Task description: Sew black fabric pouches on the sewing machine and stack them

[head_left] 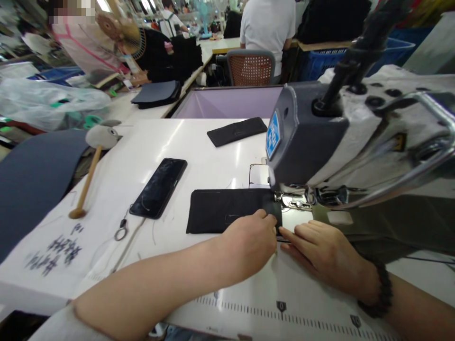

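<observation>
A flat rectangular piece of black fabric [213, 208] lies on the white sewing table, its right end at the presser foot [296, 201] of a sewing machine [302, 128]. A small stitched rectangle shows on the fabric. My left hand [250, 241] rests on the lower right part of this piece, its fingers bent and pressed together at the edge. My right hand [323, 253] lies just below the presser foot, with fingers stretched out and the index fingertip touching the fabric's right corner. A dark beaded bracelet circles the right wrist.
A second black fabric piece [237, 131] lies behind. To the left are a phone [159, 188] with a ring strap and a wooden stick with a bird-like head [101, 137]. A ruler scale [263, 310] runs along the front edge. Other people sit farther back.
</observation>
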Demonstrator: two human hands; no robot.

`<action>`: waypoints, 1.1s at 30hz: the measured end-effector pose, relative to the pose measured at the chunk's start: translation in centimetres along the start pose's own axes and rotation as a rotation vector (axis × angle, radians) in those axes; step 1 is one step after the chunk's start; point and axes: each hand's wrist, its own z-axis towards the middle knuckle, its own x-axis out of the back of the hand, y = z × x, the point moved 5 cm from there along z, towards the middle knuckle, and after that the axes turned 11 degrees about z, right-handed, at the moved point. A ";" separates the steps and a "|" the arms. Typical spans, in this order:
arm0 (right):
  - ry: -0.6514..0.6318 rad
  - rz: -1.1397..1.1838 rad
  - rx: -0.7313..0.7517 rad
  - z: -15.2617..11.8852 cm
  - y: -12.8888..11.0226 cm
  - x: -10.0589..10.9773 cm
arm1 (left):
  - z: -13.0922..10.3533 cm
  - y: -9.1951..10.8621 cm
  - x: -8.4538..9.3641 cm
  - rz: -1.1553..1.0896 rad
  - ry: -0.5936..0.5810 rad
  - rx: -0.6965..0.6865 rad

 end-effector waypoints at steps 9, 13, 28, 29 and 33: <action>0.008 -0.056 -0.141 0.1 1.5 -0.4 | 0.5 -1.9 0.0 -0.002 0.060 0.105; -0.001 -0.056 -0.187 0.1 1.9 -0.5 | 0.7 -2.6 0.1 -0.016 0.094 0.097; -0.011 -0.035 -0.220 0.0 2.2 -0.6 | 1.5 -4.8 -1.0 -0.110 0.293 0.154; -0.012 -0.035 -0.222 0.0 2.2 -0.6 | 1.5 -4.8 -0.9 -0.111 0.292 0.145; -0.023 -0.025 -0.232 0.0 2.3 -0.7 | 1.3 -4.5 -0.5 -0.101 0.278 0.129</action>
